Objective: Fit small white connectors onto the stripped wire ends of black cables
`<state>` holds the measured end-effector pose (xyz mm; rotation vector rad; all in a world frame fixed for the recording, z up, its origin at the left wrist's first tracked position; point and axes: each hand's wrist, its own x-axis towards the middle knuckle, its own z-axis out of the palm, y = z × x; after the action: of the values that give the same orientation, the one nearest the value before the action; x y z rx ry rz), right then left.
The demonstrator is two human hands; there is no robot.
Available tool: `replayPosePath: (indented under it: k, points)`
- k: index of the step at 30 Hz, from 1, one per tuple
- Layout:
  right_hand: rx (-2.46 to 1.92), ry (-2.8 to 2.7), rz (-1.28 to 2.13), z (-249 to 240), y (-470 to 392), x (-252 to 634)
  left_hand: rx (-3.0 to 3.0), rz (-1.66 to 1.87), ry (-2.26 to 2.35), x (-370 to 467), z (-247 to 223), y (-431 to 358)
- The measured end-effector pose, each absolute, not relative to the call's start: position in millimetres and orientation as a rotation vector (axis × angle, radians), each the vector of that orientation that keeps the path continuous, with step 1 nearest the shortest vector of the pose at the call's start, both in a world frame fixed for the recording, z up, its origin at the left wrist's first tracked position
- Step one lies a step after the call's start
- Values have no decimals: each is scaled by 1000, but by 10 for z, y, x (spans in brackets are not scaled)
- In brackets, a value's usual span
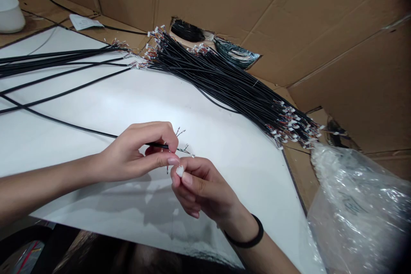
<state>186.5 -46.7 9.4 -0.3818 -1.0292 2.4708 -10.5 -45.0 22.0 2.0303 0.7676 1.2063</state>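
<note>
Near the middle of the white work surface, my left hand (pixel 146 147) is closed around the end of a black cable (pixel 80 128). Thin wires with small metal tips (pixel 186 151) fan out from that end, past my fingertips. Just to the right and lower, my right hand (pixel 202 186) pinches a small white connector (pixel 180 171) between thumb and forefinger. The fingertips of both hands nearly meet at the connector, where a thin wire seems to run into its top. A black band (pixel 248 237) circles my right wrist.
A large bundle of black cables (pixel 212 79) with white connectors lies across the back and right. More black cables (pixel 58 58) stretch off to the left. A white bowl (pixel 11 15) is at the back left, a clear plastic bag (pixel 359 209) at the right. Cardboard walls (pixel 250 4) stand behind.
</note>
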Motion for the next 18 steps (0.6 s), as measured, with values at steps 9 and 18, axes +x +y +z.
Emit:
replayPosePath:
  k: [9,18]
  points:
    - [-487,-1016,2444,131,-452,1859,2092,1206,728,-120,242,-452]
    - [-615,-1177,2249,114,-437,1861,2198,1105,720,-129,264,-454]
